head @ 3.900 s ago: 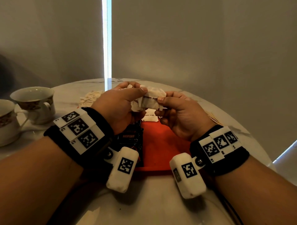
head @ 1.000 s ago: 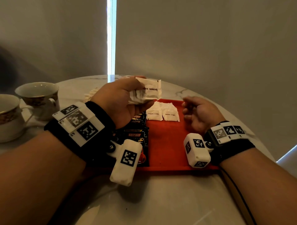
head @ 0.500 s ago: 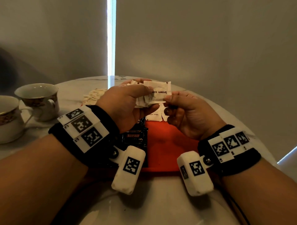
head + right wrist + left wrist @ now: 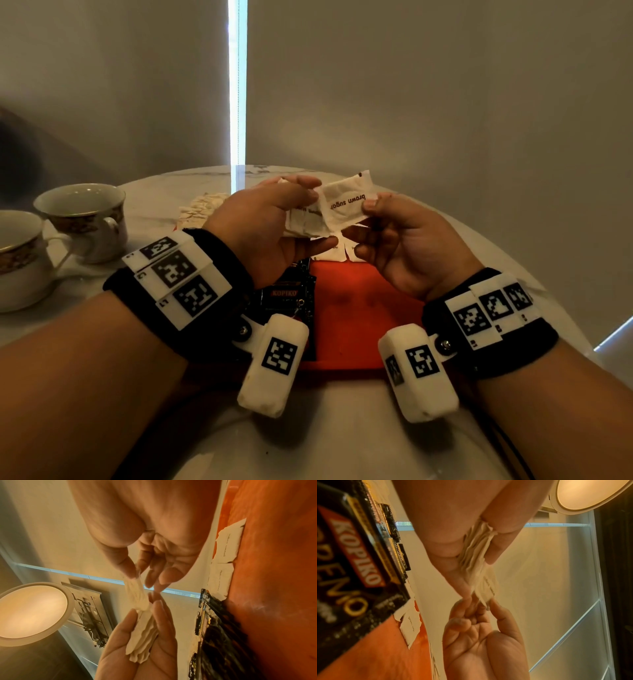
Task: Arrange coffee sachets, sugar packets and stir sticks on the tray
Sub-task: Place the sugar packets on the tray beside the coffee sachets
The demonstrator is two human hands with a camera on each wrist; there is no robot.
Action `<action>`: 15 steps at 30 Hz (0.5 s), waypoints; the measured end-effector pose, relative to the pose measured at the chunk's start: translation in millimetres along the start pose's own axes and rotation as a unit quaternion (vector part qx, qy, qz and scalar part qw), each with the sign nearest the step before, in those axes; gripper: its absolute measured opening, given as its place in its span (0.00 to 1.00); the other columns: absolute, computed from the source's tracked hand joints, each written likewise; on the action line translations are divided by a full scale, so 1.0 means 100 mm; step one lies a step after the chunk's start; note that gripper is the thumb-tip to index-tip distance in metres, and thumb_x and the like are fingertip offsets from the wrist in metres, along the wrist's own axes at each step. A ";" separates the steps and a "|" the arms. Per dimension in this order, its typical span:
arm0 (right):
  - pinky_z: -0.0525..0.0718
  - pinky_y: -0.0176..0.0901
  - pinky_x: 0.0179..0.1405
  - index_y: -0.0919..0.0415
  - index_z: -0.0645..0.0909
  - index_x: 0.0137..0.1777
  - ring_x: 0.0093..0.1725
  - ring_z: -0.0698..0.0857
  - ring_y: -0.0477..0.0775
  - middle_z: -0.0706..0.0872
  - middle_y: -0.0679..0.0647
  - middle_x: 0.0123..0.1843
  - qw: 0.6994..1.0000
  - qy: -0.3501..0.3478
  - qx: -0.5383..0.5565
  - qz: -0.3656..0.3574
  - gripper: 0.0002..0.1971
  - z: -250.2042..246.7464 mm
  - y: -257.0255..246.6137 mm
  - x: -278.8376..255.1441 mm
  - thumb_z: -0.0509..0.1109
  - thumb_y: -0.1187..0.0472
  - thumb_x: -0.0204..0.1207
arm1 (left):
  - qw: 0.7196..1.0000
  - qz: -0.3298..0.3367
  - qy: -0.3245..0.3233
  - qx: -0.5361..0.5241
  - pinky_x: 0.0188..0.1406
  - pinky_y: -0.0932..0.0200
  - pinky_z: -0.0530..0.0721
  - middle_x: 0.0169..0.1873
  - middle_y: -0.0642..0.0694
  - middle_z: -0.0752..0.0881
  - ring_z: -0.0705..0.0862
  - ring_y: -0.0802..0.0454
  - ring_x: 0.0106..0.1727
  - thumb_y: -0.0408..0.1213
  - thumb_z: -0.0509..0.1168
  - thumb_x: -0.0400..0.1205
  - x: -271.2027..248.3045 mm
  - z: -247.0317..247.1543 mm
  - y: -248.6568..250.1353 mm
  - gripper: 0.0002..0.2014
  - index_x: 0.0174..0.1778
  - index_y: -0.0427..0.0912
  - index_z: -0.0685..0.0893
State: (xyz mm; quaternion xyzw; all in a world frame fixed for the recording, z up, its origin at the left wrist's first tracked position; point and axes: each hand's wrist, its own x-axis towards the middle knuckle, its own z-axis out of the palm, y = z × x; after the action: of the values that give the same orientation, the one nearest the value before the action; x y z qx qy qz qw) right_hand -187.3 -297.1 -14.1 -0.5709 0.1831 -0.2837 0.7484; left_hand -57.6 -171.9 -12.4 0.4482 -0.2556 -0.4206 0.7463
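**Peeling 1 sugar packet off the stack**

At the centre of the head view, the left hand (image 4: 274,226) clamps a stack (image 4: 305,222) of sugar packets between thumb and curled fingers. The right hand (image 4: 407,246) pinches the top packet (image 4: 346,205) by its right edge between thumb and forefinger, its other fingers loosely curled below. Both hands are raised above the far end of the red tray (image 4: 363,308). On the tray, 2 packets (image 4: 339,251) lie side by side at the far edge, and black coffee sachets (image 4: 287,298) fill its left side. What looks like the stir sticks (image 4: 202,209) sits left of the hands, off the tray, near 2 cups (image 4: 85,219).

Risks, as I judge them: the pinch is only at the packet's rim, so it could slip or tear the paper. If the left grip eases, more than 1 packet may slide out and drop untidily onto the tray. A careless set-down could also knock the 2 laid packets out of line.
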 end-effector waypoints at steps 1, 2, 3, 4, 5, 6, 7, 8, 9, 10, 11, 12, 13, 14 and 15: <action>0.80 0.40 0.31 0.64 0.77 0.61 0.41 0.86 0.54 0.87 0.61 0.49 1.000 0.006 0.010 -0.002 0.10 -0.01 0.00 0.01 0.65 0.65 0.81 | 1.000 -0.001 0.009 0.003 0.38 0.47 0.91 0.60 0.34 0.84 0.88 0.34 0.58 0.28 0.60 0.86 0.00 0.00 0.01 0.09 0.56 0.42 0.83; 0.80 0.40 0.32 0.63 0.77 0.58 0.41 0.85 0.54 0.87 0.59 0.46 1.000 0.014 0.019 -0.005 0.07 -0.02 -0.01 0.01 0.63 0.66 0.82 | 1.000 -0.004 0.013 0.006 0.38 0.47 0.91 0.60 0.35 0.84 0.87 0.33 0.60 0.27 0.60 0.85 -0.01 0.00 0.01 0.10 0.54 0.43 0.84; 0.80 0.41 0.33 0.62 0.78 0.56 0.42 0.86 0.55 0.87 0.59 0.45 0.999 0.020 0.027 -0.008 0.05 -0.02 -0.02 0.02 0.62 0.66 0.83 | 1.000 -0.007 0.012 0.011 0.38 0.47 0.91 0.61 0.34 0.84 0.86 0.33 0.60 0.27 0.60 0.85 -0.01 0.00 0.02 0.10 0.54 0.44 0.84; 0.80 0.43 0.34 0.61 0.78 0.55 0.45 0.87 0.58 0.87 0.59 0.46 0.999 0.024 0.036 -0.011 0.05 -0.01 -0.02 0.01 0.62 0.66 0.83 | 1.000 -0.011 0.011 0.015 0.37 0.48 0.91 0.62 0.34 0.84 0.86 0.34 0.60 0.27 0.60 0.85 -0.01 -0.01 0.02 0.10 0.54 0.44 0.84; 0.82 0.44 0.35 0.63 0.79 0.58 0.47 0.88 0.60 0.87 0.61 0.48 0.999 0.023 0.046 -0.013 0.07 -0.01 -0.02 0.01 0.62 0.67 0.83 | 1.000 -0.016 0.009 0.019 0.37 0.49 0.90 0.63 0.34 0.84 0.86 0.36 0.59 0.28 0.60 0.84 -0.01 -0.01 0.01 0.10 0.53 0.44 0.85; 0.84 0.46 0.35 0.67 0.79 0.63 0.48 0.89 0.62 0.86 0.64 0.51 0.998 0.017 0.055 -0.014 0.11 0.00 -0.01 0.01 0.63 0.67 0.83 | 1.000 -0.019 0.006 0.024 0.36 0.50 0.89 0.62 0.34 0.84 0.86 0.37 0.57 0.28 0.62 0.84 -0.01 0.00 0.00 0.10 0.53 0.44 0.85; 0.86 0.46 0.33 0.71 0.77 0.69 0.48 0.88 0.63 0.85 0.66 0.53 0.998 0.010 0.062 -0.013 0.16 0.02 0.00 0.00 0.64 0.67 0.83 | 0.999 -0.019 -0.002 0.030 0.37 0.51 0.88 0.60 0.34 0.84 0.86 0.39 0.53 0.30 0.65 0.82 -0.01 0.00 -0.01 0.08 0.53 0.44 0.86; 0.88 0.46 0.33 0.74 0.74 0.73 0.46 0.88 0.62 0.84 0.69 0.54 0.998 0.000 0.068 -0.013 0.21 0.04 0.00 0.00 0.65 0.67 0.82 | 0.999 -0.020 -0.015 0.039 0.36 0.53 0.87 0.56 0.36 0.86 0.87 0.41 0.49 0.32 0.68 0.81 -0.02 0.01 -0.01 0.07 0.53 0.43 0.86; 0.88 0.46 0.33 0.77 0.72 0.75 0.46 0.87 0.62 0.83 0.70 0.54 0.997 -0.008 0.073 -0.014 0.25 0.07 0.01 -0.01 0.68 0.66 0.80 | 0.998 -0.022 -0.029 0.050 0.35 0.54 0.86 0.51 0.38 0.88 0.88 0.44 0.44 0.35 0.71 0.78 -0.03 0.02 -0.03 0.09 0.53 0.42 0.85; 0.89 0.48 0.35 0.77 0.72 0.75 0.46 0.87 0.62 0.83 0.71 0.55 0.997 -0.012 0.073 -0.013 0.28 0.08 0.02 -0.01 0.70 0.65 0.77 | 0.997 -0.023 -0.040 0.061 0.33 0.56 0.85 0.46 0.39 0.88 0.88 0.46 0.39 0.37 0.72 0.76 -0.04 0.03 -0.04 0.11 0.53 0.42 0.84; 0.90 0.50 0.38 0.77 0.73 0.74 0.48 0.88 0.63 0.84 0.72 0.57 0.997 -0.017 0.072 -0.013 0.29 0.09 0.02 -0.01 0.72 0.65 0.75 | 0.996 -0.023 -0.044 0.070 0.31 0.57 0.84 0.43 0.40 0.89 0.88 0.48 0.36 0.38 0.72 0.76 -0.04 0.03 -0.05 0.10 0.52 0.42 0.84; 0.91 0.52 0.41 0.76 0.74 0.74 0.51 0.88 0.64 0.84 0.73 0.59 0.997 -0.018 0.074 -0.013 0.29 0.08 0.03 0.00 0.72 0.64 0.74 | 0.996 -0.023 -0.045 0.074 0.29 0.58 0.84 0.41 0.40 0.89 0.88 0.48 0.34 0.36 0.71 0.78 -0.04 0.04 -0.05 0.07 0.50 0.41 0.83; 0.91 0.53 0.44 0.75 0.75 0.73 0.54 0.87 0.66 0.84 0.75 0.62 0.997 -0.018 0.078 -0.014 0.28 0.07 0.04 0.01 0.72 0.65 0.73 | 0.996 -0.023 -0.043 0.073 0.28 0.58 0.84 0.41 0.39 0.89 0.88 0.48 0.33 0.34 0.69 0.81 -0.04 0.05 -0.05 0.03 0.49 0.41 0.82; 0.91 0.53 0.47 0.74 0.75 0.73 0.56 0.87 0.67 0.83 0.76 0.65 0.997 -0.018 0.079 -0.015 0.28 0.07 0.04 0.01 0.73 0.64 0.73 | 0.997 -0.021 -0.038 0.068 0.27 0.58 0.84 0.40 0.38 0.89 0.89 0.48 0.32 0.31 0.67 0.83 -0.04 0.05 -0.05 0.01 0.49 0.40 0.81; 0.90 0.52 0.46 0.75 0.75 0.72 0.56 0.86 0.67 0.83 0.76 0.66 0.997 -0.019 0.070 -0.015 0.29 0.07 0.05 0.01 0.74 0.63 0.74 | 0.998 -0.014 -0.032 0.061 0.27 0.58 0.85 0.40 0.38 0.90 0.89 0.47 0.32 0.30 0.66 0.84 -0.03 0.05 -0.04 0.01 0.49 0.40 0.80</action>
State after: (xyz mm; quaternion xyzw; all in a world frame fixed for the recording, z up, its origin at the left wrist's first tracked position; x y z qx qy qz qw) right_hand -181.6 -291.4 -16.8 -0.5249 0.1395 -0.2961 0.7857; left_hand -64.6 -172.7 -14.0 0.4825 -0.2979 -0.4286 0.7034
